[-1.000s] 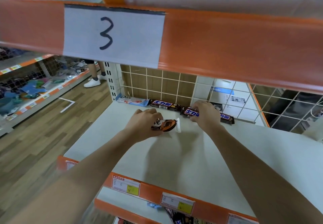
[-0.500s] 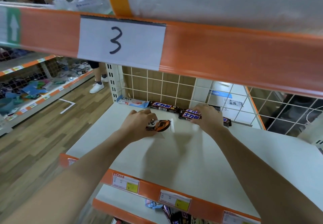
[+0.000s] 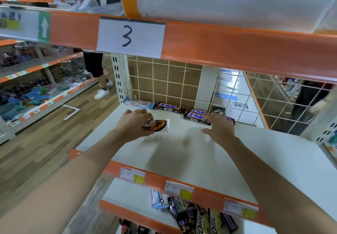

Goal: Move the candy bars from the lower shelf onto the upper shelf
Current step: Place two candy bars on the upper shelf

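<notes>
- Shop aisle with orange-edged shelving; white upper shelf under a beam bearing a paper sign "3", wire grid behind.
- Left hand: fingers curled round a brown Dove bar, held just above the shelf surface.
- Right hand: fingers spread and relaxed, fingertips touching a dark candy bar lying at the back.
- Beyond the left hand: a pale Dove bar and another dark bar along the grid.
- Below both forearms: lower shelf with a heap of bars.
</notes>
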